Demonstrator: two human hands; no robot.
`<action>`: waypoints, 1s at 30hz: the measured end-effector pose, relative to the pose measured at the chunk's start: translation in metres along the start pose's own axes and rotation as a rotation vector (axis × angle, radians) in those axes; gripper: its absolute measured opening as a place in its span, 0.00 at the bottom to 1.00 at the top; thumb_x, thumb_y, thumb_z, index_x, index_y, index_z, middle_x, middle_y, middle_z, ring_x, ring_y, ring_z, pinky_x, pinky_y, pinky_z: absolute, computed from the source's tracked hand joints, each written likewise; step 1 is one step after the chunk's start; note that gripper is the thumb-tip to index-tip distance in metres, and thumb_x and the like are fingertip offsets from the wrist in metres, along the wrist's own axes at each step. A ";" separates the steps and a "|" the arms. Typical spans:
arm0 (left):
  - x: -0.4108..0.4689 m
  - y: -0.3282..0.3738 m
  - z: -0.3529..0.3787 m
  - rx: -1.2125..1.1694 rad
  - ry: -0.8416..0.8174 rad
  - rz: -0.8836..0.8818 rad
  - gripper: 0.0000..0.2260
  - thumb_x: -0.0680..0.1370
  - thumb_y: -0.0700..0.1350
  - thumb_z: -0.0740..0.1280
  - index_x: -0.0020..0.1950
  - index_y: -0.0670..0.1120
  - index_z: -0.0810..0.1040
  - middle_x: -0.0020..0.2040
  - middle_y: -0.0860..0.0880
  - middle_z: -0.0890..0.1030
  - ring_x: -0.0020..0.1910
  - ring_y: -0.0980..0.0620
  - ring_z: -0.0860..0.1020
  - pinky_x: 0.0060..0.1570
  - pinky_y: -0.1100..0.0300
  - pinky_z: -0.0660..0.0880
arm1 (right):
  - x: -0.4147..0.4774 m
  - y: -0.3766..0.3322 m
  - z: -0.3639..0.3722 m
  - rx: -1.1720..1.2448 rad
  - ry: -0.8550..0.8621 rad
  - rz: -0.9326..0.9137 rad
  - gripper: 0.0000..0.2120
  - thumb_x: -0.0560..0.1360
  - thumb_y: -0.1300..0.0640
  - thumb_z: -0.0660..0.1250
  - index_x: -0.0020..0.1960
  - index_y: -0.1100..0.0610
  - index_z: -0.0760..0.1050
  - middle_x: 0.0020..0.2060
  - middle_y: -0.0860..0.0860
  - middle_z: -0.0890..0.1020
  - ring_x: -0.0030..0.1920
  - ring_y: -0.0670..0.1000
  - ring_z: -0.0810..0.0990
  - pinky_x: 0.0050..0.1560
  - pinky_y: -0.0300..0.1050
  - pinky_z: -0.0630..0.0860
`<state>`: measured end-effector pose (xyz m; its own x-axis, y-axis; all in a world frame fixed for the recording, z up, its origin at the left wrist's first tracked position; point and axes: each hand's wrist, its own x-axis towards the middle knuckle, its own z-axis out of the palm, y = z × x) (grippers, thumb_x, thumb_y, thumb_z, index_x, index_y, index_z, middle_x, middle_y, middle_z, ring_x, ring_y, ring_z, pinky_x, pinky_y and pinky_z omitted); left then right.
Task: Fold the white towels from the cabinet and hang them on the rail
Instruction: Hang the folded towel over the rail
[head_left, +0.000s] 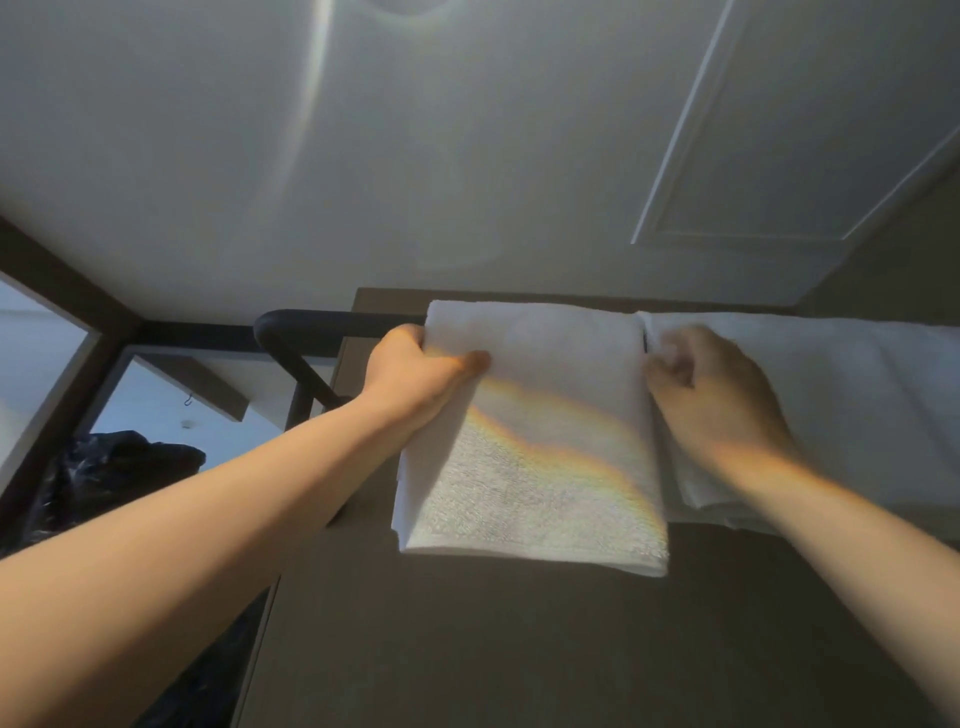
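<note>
Head: towel (545, 415) between left hand (415, 370), right hand (712, 396)

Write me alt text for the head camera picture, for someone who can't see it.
A folded white towel drapes over a dark rail, the left hand holding its upper left corner and the right hand pinching its upper right edge. A second white towel hangs beside it on the right.

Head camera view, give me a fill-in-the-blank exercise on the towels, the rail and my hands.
1. The left hand grips the folded towel at its upper ___ corner.
2. ___ white towels hang on the rail.
3. The second towel hangs to the ___ of the gripped one.
Missing words: left; two; right.
</note>
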<state>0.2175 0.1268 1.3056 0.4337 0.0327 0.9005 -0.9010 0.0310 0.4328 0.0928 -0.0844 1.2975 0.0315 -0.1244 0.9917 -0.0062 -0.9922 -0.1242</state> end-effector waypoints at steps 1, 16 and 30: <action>0.000 0.000 0.000 -0.006 0.018 0.005 0.12 0.71 0.50 0.75 0.50 0.46 0.80 0.44 0.50 0.83 0.42 0.52 0.81 0.38 0.60 0.75 | -0.003 0.001 0.000 0.046 -0.091 0.058 0.13 0.80 0.47 0.59 0.56 0.55 0.75 0.53 0.52 0.79 0.55 0.56 0.77 0.48 0.46 0.70; 0.037 0.021 0.003 0.100 0.167 0.102 0.15 0.72 0.51 0.75 0.53 0.47 0.77 0.52 0.47 0.81 0.51 0.45 0.80 0.52 0.55 0.77 | 0.058 -0.031 0.008 0.035 0.047 0.112 0.17 0.75 0.47 0.67 0.38 0.62 0.76 0.40 0.61 0.81 0.45 0.61 0.80 0.37 0.46 0.66; 0.041 0.004 0.005 0.470 0.197 0.101 0.32 0.74 0.66 0.63 0.65 0.40 0.71 0.64 0.40 0.73 0.64 0.38 0.71 0.63 0.44 0.71 | 0.042 -0.025 0.016 -0.106 0.046 0.043 0.17 0.76 0.43 0.66 0.54 0.56 0.75 0.53 0.55 0.81 0.55 0.59 0.78 0.52 0.50 0.74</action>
<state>0.2318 0.1228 1.3443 0.2975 0.2016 0.9332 -0.8279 -0.4324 0.3573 0.1103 -0.0647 1.3413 -0.0170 -0.1644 0.9862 -0.1121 -0.9799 -0.1653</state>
